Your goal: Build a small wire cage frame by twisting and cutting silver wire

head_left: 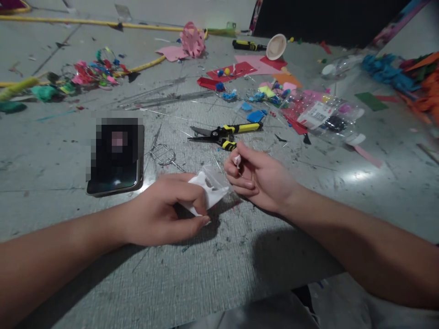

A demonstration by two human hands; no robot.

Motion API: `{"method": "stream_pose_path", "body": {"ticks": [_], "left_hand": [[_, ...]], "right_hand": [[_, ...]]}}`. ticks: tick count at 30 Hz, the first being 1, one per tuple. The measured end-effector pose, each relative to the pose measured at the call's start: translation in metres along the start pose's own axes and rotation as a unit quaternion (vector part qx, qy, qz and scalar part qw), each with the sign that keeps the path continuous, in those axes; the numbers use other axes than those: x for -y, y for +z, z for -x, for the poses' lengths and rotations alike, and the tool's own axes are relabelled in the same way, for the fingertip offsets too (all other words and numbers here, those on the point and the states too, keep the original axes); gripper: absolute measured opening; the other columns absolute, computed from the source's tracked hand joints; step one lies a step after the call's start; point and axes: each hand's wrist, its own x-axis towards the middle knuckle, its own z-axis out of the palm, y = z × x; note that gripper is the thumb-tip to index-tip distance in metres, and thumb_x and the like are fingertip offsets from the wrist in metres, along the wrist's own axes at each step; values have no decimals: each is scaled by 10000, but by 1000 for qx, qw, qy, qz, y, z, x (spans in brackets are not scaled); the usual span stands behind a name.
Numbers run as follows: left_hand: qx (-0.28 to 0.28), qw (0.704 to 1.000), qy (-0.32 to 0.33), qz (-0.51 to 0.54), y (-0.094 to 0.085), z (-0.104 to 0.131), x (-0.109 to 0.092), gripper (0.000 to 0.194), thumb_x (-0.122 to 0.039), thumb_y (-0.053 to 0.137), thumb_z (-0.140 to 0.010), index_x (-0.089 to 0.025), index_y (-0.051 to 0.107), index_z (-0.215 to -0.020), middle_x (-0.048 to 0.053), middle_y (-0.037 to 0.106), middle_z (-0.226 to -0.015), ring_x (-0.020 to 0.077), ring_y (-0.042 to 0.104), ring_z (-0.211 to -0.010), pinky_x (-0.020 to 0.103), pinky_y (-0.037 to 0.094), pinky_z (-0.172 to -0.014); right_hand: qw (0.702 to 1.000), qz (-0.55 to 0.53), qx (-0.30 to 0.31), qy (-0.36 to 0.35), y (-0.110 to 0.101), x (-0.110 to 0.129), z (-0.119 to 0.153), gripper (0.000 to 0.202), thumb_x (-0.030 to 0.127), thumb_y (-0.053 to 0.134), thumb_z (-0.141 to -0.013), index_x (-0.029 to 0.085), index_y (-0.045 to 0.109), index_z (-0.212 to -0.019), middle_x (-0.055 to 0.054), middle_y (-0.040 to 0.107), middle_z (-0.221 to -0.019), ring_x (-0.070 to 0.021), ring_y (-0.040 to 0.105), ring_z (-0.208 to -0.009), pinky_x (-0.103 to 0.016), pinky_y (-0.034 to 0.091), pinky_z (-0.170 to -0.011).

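My left hand [171,208] is closed on a small clear plastic bag [213,194] with soft white material inside, low over the table. Just right of it, my right hand [262,176] pinches a small white lump [237,160] between thumb and fingers; whether the lump is clay or something else I cannot tell. Beyond the hands lie yellow-and-black pliers-like snips [219,135], jaws apart and pointing left. A bent wire shape with a twisted stem [163,154] rests on the table behind my left hand.
A dark phone [115,155], partly pixelated, lies at left. Farther back are a clear plastic bottle [325,116], coloured paper pieces [233,71], a pink paper ball [192,40], a yellow cord [103,22], a round beige cup [276,47] and bundles of coloured scraps [92,73].
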Motion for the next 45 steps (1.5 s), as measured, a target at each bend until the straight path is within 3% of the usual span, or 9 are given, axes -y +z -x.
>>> {"method": "stream_pose_path", "body": {"ticks": [10, 17, 21, 25, 31, 34, 37, 41, 45], "left_hand": [[-31, 999, -29, -28, 1, -1, -2, 183, -136, 759, -933, -188, 687, -773, -14, 703, -691, 109, 584, -616, 235, 442, -595], [-45, 998, -41, -34, 1, -4, -3, 170, -154, 759, -934, -205, 702, -782, -3, 734, -696, 133, 619, -624, 273, 456, -611], [-67, 996, -61, -24, 0, -5, -3, 170, -162, 764, -925, -210, 709, -772, -14, 741, -693, 128, 636, -619, 276, 467, -623], [-85, 993, -76, -6, 1, -4, -2, 161, -159, 778, -920, -215, 719, -780, -18, 743, -727, 129, 648, -647, 269, 473, -626], [-67, 995, -65, -20, 1, -5, -3, 140, -167, 770, -927, -207, 727, -801, -13, 742, -719, 135, 653, -649, 282, 478, -643], [-80, 993, -86, -16, 2, -5, -3, 154, -171, 758, -934, -204, 721, -788, -4, 750, -742, 140, 663, -666, 278, 484, -642], [-108, 985, -135, 8, 3, -5, -1, 150, -215, 780, -947, -204, 735, -805, 5, 761, -770, 151, 670, -685, 273, 488, -624], [-93, 984, -143, 40, 2, -4, 1, 85, -248, 834, -951, -211, 794, -886, -7, 811, -842, 145, 717, -781, 259, 530, -739], [-93, 985, -144, 25, 1, -3, 1, 87, -253, 872, -931, -219, 813, -876, -27, 809, -811, 133, 710, -758, 250, 510, -727]], "right_hand": [[996, 44, -66, -42, -2, -6, 1, 373, 309, 982, -727, 159, 674, -875, -2, 768, -778, -37, 524, -455, -169, 215, -373], [988, 85, -94, -84, -7, -8, -6, 182, 207, 830, -855, 157, 750, -1010, -61, 829, -951, -39, 546, -510, -174, 231, -387], [987, 91, -92, -95, -7, -10, -6, 279, 274, 887, -847, 179, 745, -1068, -35, 825, -939, -45, 553, -513, -176, 270, -388], [984, 104, -98, -105, -7, -11, -5, 436, 412, 1035, -699, 185, 716, -889, 35, 734, -714, -47, 509, -465, -177, 284, -377], [968, 167, -101, -156, -6, -10, -4, 364, 483, 946, -829, 188, 743, -896, 17, 743, -732, -57, 516, -482, -202, 345, -407], [938, 242, -134, -208, -3, -8, 3, 184, 328, 871, -904, 208, 737, -945, -7, 783, -833, -86, 571, -551, -232, 421, -469], [863, 359, -166, -316, 1, -7, 17, 55, 270, 767, -996, 222, 749, -1015, -42, 807, -963, -134, 672, -701, -281, 515, -585], [784, 509, -42, -353, 8, -6, 30, 69, 201, 713, -1039, 213, 777, -1061, -23, 815, -973, -153, 731, -835, -314, 588, -782], [769, 507, 37, -387, 9, -11, 28, 85, 131, 727, -1026, 174, 800, -1033, -8, 808, -939, -116, 726, -836, -250, 580, -789]]}}
